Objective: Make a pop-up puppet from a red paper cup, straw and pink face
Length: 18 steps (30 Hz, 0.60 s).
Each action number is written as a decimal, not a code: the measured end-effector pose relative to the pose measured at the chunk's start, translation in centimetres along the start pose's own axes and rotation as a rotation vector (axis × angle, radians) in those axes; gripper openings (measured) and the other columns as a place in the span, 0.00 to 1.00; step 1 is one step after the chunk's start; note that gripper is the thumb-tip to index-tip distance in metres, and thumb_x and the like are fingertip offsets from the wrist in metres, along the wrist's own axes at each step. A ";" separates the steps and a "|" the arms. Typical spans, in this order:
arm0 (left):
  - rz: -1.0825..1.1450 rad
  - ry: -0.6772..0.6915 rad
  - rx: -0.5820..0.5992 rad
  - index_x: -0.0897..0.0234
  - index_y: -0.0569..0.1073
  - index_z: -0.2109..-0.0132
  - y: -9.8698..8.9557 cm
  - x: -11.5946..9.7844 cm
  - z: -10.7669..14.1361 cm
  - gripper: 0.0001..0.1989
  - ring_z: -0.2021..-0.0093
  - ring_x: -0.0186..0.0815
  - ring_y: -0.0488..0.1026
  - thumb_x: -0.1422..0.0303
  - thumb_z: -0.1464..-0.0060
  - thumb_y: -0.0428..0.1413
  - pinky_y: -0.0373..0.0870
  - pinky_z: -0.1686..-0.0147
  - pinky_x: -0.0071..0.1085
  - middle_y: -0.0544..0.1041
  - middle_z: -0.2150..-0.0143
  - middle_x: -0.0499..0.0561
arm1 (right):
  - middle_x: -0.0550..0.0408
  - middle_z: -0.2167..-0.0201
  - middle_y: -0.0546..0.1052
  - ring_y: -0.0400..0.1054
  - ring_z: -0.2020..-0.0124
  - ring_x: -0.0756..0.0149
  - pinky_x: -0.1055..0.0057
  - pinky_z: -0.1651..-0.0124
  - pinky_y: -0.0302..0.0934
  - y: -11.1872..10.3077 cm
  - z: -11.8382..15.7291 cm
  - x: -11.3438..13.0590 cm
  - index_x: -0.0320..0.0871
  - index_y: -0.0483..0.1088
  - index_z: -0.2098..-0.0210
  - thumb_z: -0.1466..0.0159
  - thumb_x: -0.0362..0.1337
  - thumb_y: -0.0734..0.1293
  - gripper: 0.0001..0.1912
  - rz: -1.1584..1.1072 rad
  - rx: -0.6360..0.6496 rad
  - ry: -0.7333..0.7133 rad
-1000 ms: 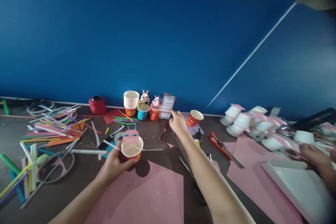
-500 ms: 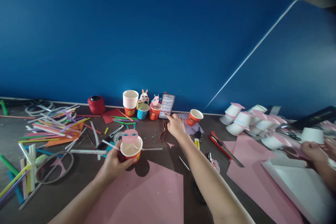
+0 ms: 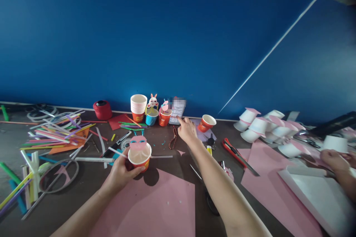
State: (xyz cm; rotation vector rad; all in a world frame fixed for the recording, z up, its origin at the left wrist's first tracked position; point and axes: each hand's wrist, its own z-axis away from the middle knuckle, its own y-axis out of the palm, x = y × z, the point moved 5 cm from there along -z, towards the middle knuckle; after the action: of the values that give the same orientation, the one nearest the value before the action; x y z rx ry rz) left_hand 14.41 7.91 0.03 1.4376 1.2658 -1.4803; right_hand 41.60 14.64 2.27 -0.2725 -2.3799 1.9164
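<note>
Cup (image 3: 142, 158): red outside, pale inside, mouth upward and leaning a little to the viewer; it was in the left hand at the far edge of the pink sheet (image 3: 164, 207); whether its base touched the table (image 3: 55, 214) could not be told.
Face (image 3: 138, 142): pink, blue at the eyes, with two narrow ears; it rose at the cup's rim.
Left hand (image 3: 124, 168): clamped on the cup, thumb across the near side; a white straw (image 3: 118, 152) stuck out beside it (how it was held could not be told).
Right hand (image 3: 187, 131): held nothing; the index finger was stretched out apart from the curled others, its tip over the phone's screen; contact could not be told.
Phone (image 3: 175, 115): leaned by the wall (image 3: 167, 44), text on its screen, the top blurred out; beads (image 3: 174, 137) lay just in front.
Far row: left of the phone stood a red cup (image 3: 165, 119) with a pink face, a blue cup (image 3: 151, 119) with a rabbit face, then a stack of cups (image 3: 138, 108); right of it a lone cup (image 3: 207, 123) tilted by purple paper (image 3: 204, 137).
Left side: loose straws (image 3: 59, 133) in a heap; red spool (image 3: 102, 111) behind.
Right side: red cutter (image 3: 236, 153) near more pink paper; white cups (image 3: 254, 129) beyond; another person's hands (image 3: 332, 161) near a white cup (image 3: 335, 143).
</note>
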 end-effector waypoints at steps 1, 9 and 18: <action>-0.009 0.006 0.001 0.67 0.64 0.51 0.0 -0.1 0.0 0.28 0.64 0.40 0.74 0.65 0.62 0.59 0.71 0.64 0.32 0.76 0.62 0.55 | 0.49 0.56 0.64 0.58 0.54 0.59 0.66 0.53 0.50 0.0 0.0 0.0 0.50 0.52 0.42 0.42 0.31 0.57 0.29 -0.003 -0.008 -0.002; -0.036 0.013 0.018 0.68 0.63 0.50 0.0 -0.1 0.0 0.29 0.65 0.39 0.73 0.65 0.61 0.59 0.70 0.64 0.31 0.76 0.63 0.54 | 0.48 0.56 0.64 0.58 0.54 0.59 0.66 0.53 0.50 0.1 -0.1 -0.1 0.49 0.47 0.40 0.42 0.31 0.57 0.31 -0.005 -0.017 0.011; -0.045 0.023 0.006 0.67 0.63 0.50 -0.2 1.0 -0.2 0.29 0.62 0.40 0.73 0.66 0.61 0.60 0.70 0.63 0.32 0.75 0.60 0.55 | 0.47 0.55 0.64 0.57 0.53 0.57 0.64 0.53 0.50 -0.1 -0.5 0.0 0.49 0.42 0.39 0.42 0.31 0.57 0.34 0.003 -0.010 0.020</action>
State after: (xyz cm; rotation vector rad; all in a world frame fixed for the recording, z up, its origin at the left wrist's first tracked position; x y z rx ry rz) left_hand 14.17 8.32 -0.86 1.4419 1.3167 -1.5026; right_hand 41.70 15.11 2.49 -0.2949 -2.3788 1.8940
